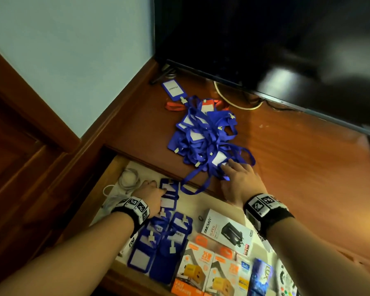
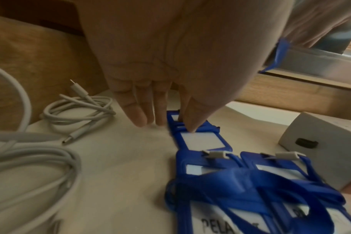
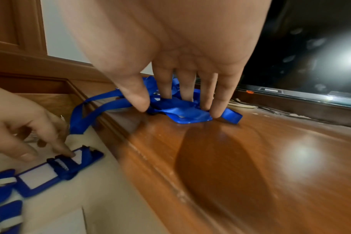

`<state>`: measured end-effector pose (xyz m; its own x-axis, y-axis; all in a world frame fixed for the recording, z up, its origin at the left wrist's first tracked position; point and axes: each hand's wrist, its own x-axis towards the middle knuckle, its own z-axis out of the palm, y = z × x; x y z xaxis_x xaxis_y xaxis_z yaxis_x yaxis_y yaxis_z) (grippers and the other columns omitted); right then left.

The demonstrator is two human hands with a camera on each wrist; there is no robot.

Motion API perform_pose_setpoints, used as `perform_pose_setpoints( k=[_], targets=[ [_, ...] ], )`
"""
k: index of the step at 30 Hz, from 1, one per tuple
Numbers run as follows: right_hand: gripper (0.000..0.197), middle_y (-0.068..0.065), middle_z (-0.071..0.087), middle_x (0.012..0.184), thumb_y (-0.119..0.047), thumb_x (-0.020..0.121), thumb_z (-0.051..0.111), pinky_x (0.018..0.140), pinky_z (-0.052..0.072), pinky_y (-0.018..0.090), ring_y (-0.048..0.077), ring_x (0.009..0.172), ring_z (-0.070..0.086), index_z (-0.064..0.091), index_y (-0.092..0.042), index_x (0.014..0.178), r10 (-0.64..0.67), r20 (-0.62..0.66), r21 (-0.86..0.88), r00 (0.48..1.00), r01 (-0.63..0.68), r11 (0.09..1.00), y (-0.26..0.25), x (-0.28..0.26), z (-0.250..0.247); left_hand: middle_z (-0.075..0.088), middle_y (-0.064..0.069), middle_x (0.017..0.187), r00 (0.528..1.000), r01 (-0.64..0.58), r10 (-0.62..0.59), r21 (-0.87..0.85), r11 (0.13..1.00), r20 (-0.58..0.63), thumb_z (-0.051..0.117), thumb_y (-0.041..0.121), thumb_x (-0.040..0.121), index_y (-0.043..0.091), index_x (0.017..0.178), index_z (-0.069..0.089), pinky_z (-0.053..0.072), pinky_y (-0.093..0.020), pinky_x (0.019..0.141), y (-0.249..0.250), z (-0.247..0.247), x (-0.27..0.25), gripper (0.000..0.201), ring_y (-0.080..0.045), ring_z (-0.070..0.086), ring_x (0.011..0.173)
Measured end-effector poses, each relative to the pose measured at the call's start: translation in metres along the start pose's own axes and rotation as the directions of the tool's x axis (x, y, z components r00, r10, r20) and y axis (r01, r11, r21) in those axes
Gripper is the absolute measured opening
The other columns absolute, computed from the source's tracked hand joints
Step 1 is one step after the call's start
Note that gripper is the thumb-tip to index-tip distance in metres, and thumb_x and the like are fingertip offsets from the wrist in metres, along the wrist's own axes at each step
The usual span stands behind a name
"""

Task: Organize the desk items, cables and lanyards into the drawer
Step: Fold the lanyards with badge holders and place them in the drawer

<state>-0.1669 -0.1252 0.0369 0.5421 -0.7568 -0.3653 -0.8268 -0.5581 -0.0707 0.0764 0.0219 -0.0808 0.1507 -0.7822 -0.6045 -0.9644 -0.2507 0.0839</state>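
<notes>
A tangled pile of blue lanyards (image 1: 205,135) with badge holders lies on the wooden desk top (image 1: 297,167). My right hand (image 1: 229,169) reaches its near edge; its straight, spread fingers touch a blue holder and strap (image 3: 186,114), thumb on one side, fingers on the other. Below, the drawer (image 1: 113,171) is pulled out. My left hand (image 1: 156,189) is inside it, fingertips pressing on a blue badge holder (image 2: 198,139) at the back of a row of several sorted holders (image 1: 169,231). One blue strap (image 3: 80,117) hangs over the desk edge into the drawer.
Coiled white cables (image 2: 78,110) lie at the drawer's back left. A white box (image 1: 226,231) and orange charger boxes (image 1: 194,270) fill its right side. A black TV (image 1: 265,39) stands behind the pile, with a single blue badge (image 1: 173,90) and an orange lanyard (image 1: 175,106) near its foot.
</notes>
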Motion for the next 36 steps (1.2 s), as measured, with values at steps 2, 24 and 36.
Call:
perform_pose_setpoints(
  k=[2,24,36],
  targets=[
    [0.055,0.000,0.042,0.158,-0.039,0.093,0.058,0.106,0.044,0.048,0.032,0.141,0.038,0.050,-0.027,0.146,0.023,-0.032,0.020,0.999,-0.022,1.000,0.006,-0.008,0.003,0.041,-0.007,0.147,0.998,-0.025,0.026,0.009,1.000,-0.052,0.056,0.041,0.100,0.040,0.158,0.034,0.044,-0.040,0.107,0.003,0.000,-0.001,0.063,-0.031,0.041,0.131],
    [0.011,0.002,0.070,0.090,-0.029,0.102,0.057,0.072,0.052,0.038,0.028,0.080,0.067,0.048,-0.022,0.100,0.212,-0.247,0.593,0.945,-0.025,0.805,0.038,-0.020,-0.037,0.065,0.012,0.093,0.839,-0.253,0.098,-0.225,0.941,-0.535,0.053,0.051,0.100,0.030,0.101,0.062,0.047,-0.032,0.069,0.076,-0.088,-0.063,0.023,-0.014,0.056,0.089],
    [0.016,0.001,0.078,0.097,-0.015,0.105,0.055,0.076,0.063,0.043,0.020,0.090,0.076,0.048,-0.026,0.095,0.269,-0.536,0.805,0.800,0.388,0.449,0.027,-0.036,-0.183,0.004,-0.008,0.174,0.920,-0.172,0.169,0.024,0.985,-0.353,0.053,0.060,0.097,0.042,0.163,0.010,0.020,-0.050,0.126,0.113,-0.146,0.001,0.081,-0.032,0.006,0.160]
  ],
)
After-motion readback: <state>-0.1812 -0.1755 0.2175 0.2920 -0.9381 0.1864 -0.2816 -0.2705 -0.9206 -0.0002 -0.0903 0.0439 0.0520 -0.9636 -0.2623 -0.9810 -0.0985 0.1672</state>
